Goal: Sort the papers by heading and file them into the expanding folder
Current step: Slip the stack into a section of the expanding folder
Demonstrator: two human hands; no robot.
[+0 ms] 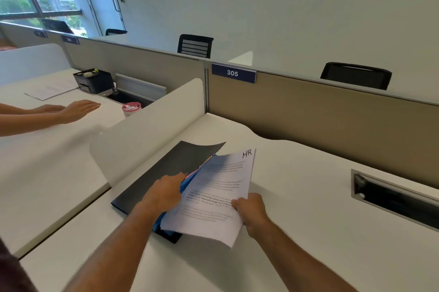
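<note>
Filing step in hand. Right hand fingers pinch the sheets headed HR at their near edge. Left hand fingers, tips hidden, part the coloured pockets of the folder on the tabletop. Next move likely calls for sliding the sheets past the left fingers into the opened pocket.

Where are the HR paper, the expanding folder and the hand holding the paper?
HR paper [213,199]: head view, middle of the printed sheet.
expanding folder [161,168]: head view, black front cover.
right hand [253,212]: head view, back of the hand gripping the sheet's right edge.
</note>
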